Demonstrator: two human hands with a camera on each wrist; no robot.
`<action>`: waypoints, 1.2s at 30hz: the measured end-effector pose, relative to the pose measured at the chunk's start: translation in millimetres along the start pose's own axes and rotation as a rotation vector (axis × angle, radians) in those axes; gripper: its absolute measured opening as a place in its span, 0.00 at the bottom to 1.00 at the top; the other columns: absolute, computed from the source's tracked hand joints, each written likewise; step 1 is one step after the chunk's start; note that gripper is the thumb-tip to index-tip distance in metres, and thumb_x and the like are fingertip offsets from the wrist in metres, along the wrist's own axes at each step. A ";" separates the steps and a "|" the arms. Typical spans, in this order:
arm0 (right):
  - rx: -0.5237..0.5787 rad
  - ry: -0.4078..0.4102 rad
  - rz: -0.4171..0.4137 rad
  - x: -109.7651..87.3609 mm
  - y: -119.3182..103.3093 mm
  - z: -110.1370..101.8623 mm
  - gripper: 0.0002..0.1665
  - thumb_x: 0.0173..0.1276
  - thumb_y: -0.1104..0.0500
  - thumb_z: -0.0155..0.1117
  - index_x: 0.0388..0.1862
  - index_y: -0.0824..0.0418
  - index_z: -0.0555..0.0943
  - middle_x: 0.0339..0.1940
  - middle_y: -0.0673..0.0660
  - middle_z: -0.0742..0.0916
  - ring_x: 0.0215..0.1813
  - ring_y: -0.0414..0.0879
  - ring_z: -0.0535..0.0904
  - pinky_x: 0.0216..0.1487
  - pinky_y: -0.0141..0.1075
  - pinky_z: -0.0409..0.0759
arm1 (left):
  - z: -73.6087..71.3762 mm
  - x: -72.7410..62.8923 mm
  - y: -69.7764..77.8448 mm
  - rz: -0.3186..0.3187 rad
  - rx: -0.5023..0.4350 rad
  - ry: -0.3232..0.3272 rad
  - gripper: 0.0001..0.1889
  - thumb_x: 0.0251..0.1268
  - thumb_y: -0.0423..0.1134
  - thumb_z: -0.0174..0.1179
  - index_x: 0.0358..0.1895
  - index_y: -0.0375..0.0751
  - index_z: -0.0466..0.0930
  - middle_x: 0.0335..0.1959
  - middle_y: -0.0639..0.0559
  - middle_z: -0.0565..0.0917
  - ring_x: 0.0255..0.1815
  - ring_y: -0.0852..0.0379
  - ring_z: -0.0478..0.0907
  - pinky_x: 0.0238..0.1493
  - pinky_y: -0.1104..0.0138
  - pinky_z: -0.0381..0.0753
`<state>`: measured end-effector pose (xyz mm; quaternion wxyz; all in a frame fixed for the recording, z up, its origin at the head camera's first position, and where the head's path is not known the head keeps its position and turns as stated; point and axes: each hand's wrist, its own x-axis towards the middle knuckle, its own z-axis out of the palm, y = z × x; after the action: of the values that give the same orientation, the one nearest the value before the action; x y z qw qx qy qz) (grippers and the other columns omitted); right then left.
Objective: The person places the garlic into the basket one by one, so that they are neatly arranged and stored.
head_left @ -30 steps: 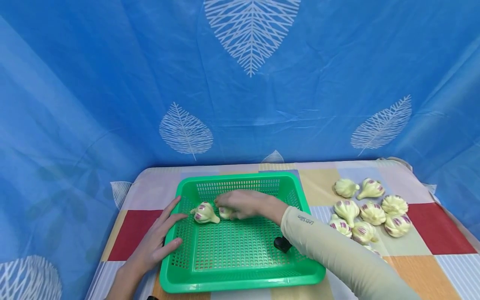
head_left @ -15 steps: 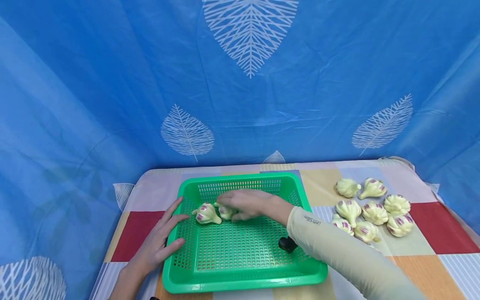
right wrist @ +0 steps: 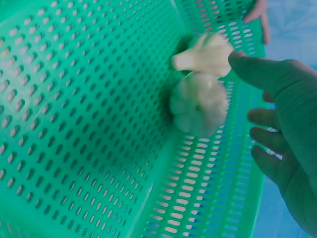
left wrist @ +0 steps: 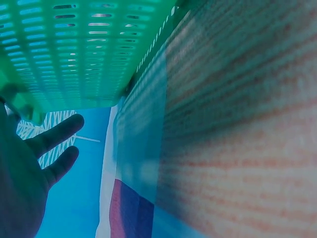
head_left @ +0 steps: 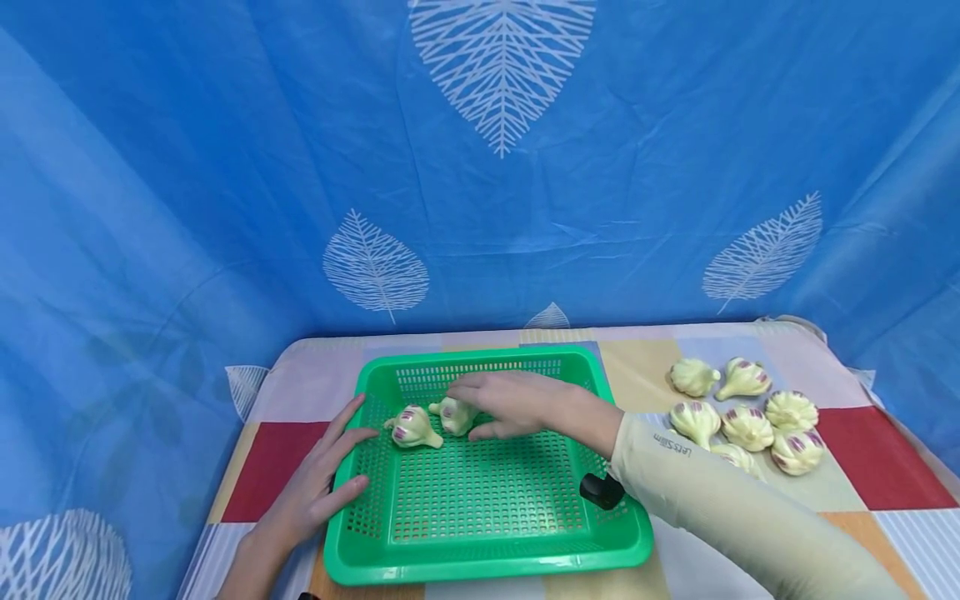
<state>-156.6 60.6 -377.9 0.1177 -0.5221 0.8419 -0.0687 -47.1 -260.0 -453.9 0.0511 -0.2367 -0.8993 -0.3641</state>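
Note:
Two garlic bulbs, cream with purple streaks, lie side by side on the floor of a green plastic basket (head_left: 487, 572). The left bulb (head_left: 412, 427) is in full sight, while the right bulb (head_left: 453, 414) is partly covered by my right hand (head_left: 517, 402). That hand hovers with extended fingers just right of the bulb. In the right wrist view, the nearer bulb (right wrist: 198, 104) shows a gap from the fingers, and the thumb tip overlaps the farther bulb (right wrist: 210, 54). My left hand (head_left: 315, 483) rests spread on the basket's left rim; its fingers are apart in the left wrist view.
More garlic bulbs (head_left: 747, 427) lie grouped on the patchwork tablecloth (head_left: 892, 450), right of the basket. My right sleeve (head_left: 735, 500) crosses the basket's right rim and hides some of them. A blue curtain (head_left: 600, 167) with white leaf prints hangs behind the table.
My right hand has loosened off the right bulb and drawn back to the right, uncovering more of it. My left hand stays at the rim.

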 end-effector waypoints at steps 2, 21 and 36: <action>-0.023 0.013 0.004 -5.2 -3.2 -3.4 0.38 0.70 0.43 0.67 0.73 0.58 0.70 0.72 0.55 0.74 0.73 0.49 0.67 0.70 0.42 0.68 | 0.2 0.2 0.2 0.000 -0.003 0.001 0.29 0.59 0.44 0.63 0.66 0.48 0.73 0.82 0.51 0.50 0.76 0.43 0.55 0.53 0.39 0.78; -0.087 0.219 0.058 -74.3 -19.6 -3.7 0.51 0.70 0.25 0.48 0.78 0.59 0.65 0.77 0.58 0.69 0.80 0.55 0.55 0.77 0.50 0.54 | -0.9 1.0 0.3 0.015 -0.011 -0.003 0.29 0.59 0.43 0.64 0.67 0.48 0.73 0.82 0.49 0.51 0.77 0.48 0.54 0.52 0.49 0.82; 0.030 0.412 0.295 -150.6 -7.3 19.0 0.53 0.65 0.32 0.65 0.77 0.63 0.64 0.77 0.60 0.68 0.79 0.59 0.55 0.76 0.53 0.53 | -0.3 0.0 -0.6 0.008 -0.009 -0.005 0.28 0.60 0.43 0.63 0.66 0.48 0.73 0.82 0.49 0.51 0.77 0.48 0.54 0.53 0.44 0.80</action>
<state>-80.9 192.3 -375.4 -0.0399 -0.3666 0.9142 -0.1679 -47.4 -260.6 -454.1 0.0495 -0.2415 -0.8968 -0.3673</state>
